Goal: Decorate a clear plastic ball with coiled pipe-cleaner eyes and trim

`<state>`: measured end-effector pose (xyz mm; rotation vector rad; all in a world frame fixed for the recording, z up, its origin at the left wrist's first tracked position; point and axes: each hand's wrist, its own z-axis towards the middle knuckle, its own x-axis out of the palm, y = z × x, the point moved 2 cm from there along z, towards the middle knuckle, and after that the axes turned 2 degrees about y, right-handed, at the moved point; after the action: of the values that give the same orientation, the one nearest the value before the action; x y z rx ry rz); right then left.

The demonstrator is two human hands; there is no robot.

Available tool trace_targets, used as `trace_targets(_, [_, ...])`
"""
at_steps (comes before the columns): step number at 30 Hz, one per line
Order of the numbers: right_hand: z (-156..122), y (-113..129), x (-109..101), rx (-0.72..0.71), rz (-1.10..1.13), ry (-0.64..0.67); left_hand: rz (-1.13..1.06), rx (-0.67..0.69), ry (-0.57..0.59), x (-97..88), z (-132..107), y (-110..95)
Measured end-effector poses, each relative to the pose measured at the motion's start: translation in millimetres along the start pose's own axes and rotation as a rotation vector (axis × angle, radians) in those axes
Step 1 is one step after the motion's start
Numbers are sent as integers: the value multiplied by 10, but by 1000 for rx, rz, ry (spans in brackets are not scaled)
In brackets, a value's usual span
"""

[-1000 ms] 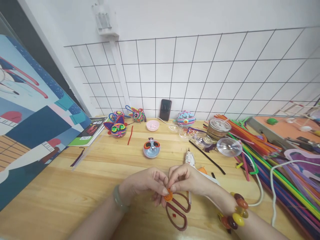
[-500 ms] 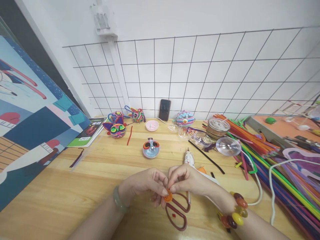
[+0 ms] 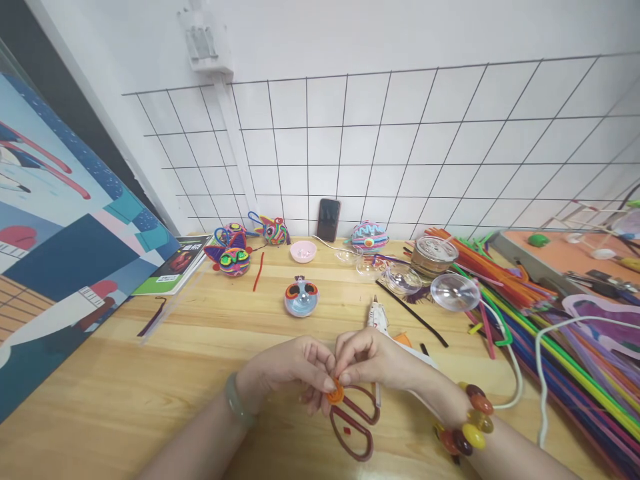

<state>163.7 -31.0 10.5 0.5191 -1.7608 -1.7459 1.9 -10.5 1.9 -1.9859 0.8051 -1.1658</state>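
Both hands meet low at the middle of the wooden table [image 3: 150, 373]. My left hand [image 3: 290, 372] and my right hand [image 3: 373, 360] pinch a small orange coiled pipe-cleaner disc [image 3: 336, 393] between thumbs and fingertips. The fingers of both hands are curled closed around it. Dark red scissors [image 3: 357, 423] lie on the table just under and in front of the disc. A white glue gun [image 3: 380, 317] lies right behind my right hand. My left wrist wears a green bangle and my right wrist a bracelet of large amber beads.
A half-sphere with pipe-cleaner eyes [image 3: 301, 298] stands behind the hands. Finished colourful figures [image 3: 233, 257], a pink bowl [image 3: 303, 251], a phone [image 3: 329, 219] and clear domes [image 3: 454, 292] line the back. Several pipe cleaners [image 3: 550, 333] cover the right side. A painted board [image 3: 60, 233] leans at the left.
The hands and disc hold the same place. The view has shifted very slightly.
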Motion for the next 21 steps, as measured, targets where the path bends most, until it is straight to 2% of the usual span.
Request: trace_targets(21, [-3,-35,-10,-4,11,-3,4,18,12,1,-6,13])
